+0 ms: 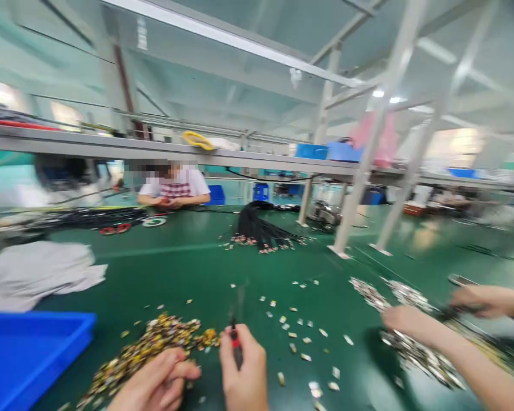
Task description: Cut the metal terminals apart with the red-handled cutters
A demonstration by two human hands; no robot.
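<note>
My right hand is closed around a slim hand tool with a black and red handle; its thin tip points away from me and is smeared by motion. To its left, my left hand has its fingers curled and pressed together; whether a small piece is between them I cannot make out. Under and beyond the left hand lies a heap of small yellow and silvery metal parts. Several loose pale parts are scattered on the green table to the right of the right hand.
A blue tray and white cloth lie at left. Black cables are bundled at the back. At right, a co-worker's hands are among silvery parts. Posts carry a shelf. Another person sits opposite.
</note>
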